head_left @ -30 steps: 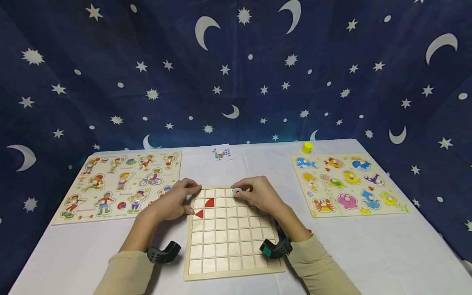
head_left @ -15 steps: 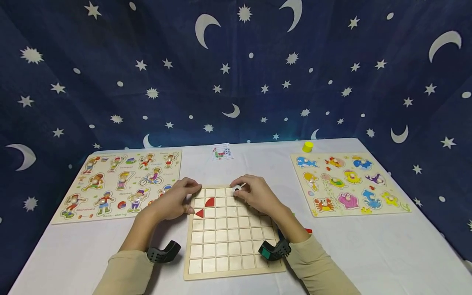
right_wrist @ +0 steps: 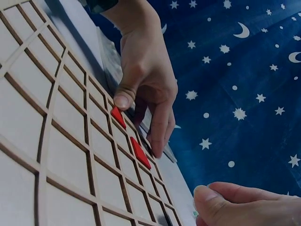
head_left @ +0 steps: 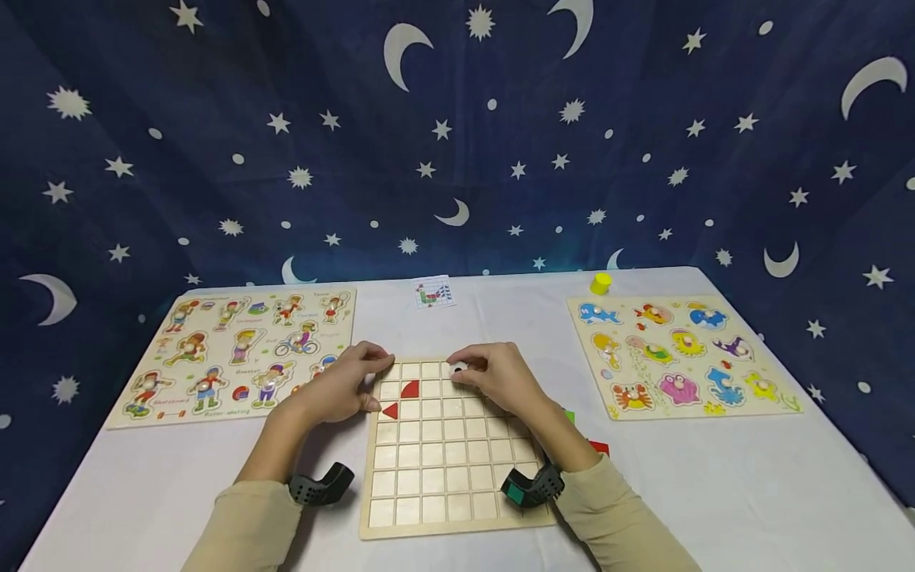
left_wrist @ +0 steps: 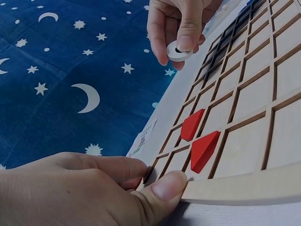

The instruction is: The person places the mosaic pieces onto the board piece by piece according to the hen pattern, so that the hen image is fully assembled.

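Black-dotted white disc (left_wrist: pixel 174 56): turned since a second ago, dot now visible
Right hand (head_left: pixel 503 377): pinches the disc
Left hand (head_left: pixel 341 387): spread, touching the wooden grid board (head_left: pixel 432 482)

The square grid board of pale wood (head_left: pixel 432 482) lies flat. In its second row from the far edge, second cell from left, sits a red quarter-circle piece (head_left: pixel 411 389); a red triangular piece (head_left: pixel 390 411) lies in the third row, first cell. The right hand (head_left: pixel 500 377) pinches a small white disc (left_wrist: pixel 172 53) with a black spot.
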A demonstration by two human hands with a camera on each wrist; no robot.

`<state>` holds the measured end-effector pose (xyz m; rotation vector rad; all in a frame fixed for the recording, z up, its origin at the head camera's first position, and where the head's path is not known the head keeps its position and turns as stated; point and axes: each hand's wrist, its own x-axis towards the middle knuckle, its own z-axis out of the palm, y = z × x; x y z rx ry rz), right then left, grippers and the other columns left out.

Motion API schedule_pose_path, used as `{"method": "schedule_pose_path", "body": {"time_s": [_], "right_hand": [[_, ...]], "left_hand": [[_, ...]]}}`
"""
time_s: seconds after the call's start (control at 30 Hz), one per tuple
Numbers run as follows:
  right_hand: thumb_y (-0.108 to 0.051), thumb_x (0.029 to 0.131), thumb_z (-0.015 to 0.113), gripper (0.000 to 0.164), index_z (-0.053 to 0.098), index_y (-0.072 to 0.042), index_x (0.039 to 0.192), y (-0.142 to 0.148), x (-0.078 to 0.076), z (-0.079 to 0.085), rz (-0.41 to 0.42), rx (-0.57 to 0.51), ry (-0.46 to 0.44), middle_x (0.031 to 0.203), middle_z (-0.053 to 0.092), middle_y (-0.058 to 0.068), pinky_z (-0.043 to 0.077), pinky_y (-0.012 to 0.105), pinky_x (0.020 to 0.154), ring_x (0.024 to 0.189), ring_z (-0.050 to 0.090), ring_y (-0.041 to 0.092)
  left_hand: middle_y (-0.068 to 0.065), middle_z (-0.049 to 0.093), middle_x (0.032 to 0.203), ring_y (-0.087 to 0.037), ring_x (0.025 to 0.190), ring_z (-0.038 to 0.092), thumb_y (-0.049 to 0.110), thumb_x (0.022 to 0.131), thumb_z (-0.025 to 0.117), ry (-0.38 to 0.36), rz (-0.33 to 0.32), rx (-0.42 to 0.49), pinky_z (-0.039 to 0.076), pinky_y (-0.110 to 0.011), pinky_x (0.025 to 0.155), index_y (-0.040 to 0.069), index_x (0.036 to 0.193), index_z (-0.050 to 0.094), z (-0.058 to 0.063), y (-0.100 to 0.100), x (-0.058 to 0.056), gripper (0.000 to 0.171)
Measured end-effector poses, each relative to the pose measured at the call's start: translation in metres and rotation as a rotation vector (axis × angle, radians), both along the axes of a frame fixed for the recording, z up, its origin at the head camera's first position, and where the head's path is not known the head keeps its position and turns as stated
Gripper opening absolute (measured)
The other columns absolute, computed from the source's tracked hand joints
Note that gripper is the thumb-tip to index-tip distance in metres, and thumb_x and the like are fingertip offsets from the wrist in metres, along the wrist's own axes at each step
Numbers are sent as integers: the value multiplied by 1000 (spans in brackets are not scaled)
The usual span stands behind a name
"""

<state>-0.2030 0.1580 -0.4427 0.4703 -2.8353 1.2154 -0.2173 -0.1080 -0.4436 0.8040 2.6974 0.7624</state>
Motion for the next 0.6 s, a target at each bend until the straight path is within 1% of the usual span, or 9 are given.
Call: {"method": "schedule_pose_path", "body": {"time_s": [0.13, 0.27, 0.37, 0.47, 0.6], "right_hand": [[-17, 78, 77, 23, 75, -15, 101, -2, 1, 0, 16, 15, -17, 80, 71, -5, 50, 21, 65, 67, 59, 4], [-11, 79, 75, 26, 74, -15, 105, -4, 3, 0, 38, 9, -22, 93, 73, -1, 52, 20, 70, 75, 64, 6], [-7, 79, 75, 28, 73, -12, 107, -7, 5, 0, 60, -5, -16, 100, 72, 2, 53, 19, 71, 79, 67, 9], [-6, 79, 75, 29, 72, -9, 108, -11, 6, 1, 78, -13, -13, 101, 71, 3, 53, 18, 70, 80, 69, 9], [-7, 79, 75, 29, 73, -8, 108, -17, 9, 1, 85, 2, 1, 98, 71, 2, 53, 17, 68, 78, 67, 6]], "left_hand": [[-16, 42, 139, -34, 129, 39, 15, 75, 77, -1, 2, -5, 37, -49, 107, -1, 139, 46, 0, 0, 0, 73], [-17, 43, 138, -34, 128, 39, 15, 75, 76, 0, 4, 0, 37, -49, 106, -1, 138, 46, 0, 0, 0, 72], [-16, 43, 138, -34, 128, 39, 15, 76, 76, -2, 4, 3, 37, -49, 106, -1, 138, 47, 0, 0, 0, 71], [-16, 43, 138, -34, 128, 40, 14, 75, 77, -1, 3, 1, 37, -49, 106, -1, 138, 47, 0, 0, 0, 71], [-16, 43, 138, -34, 128, 40, 14, 75, 77, 1, 1, 2, 37, -48, 105, -1, 138, 47, 1, 0, 0, 71]]}}
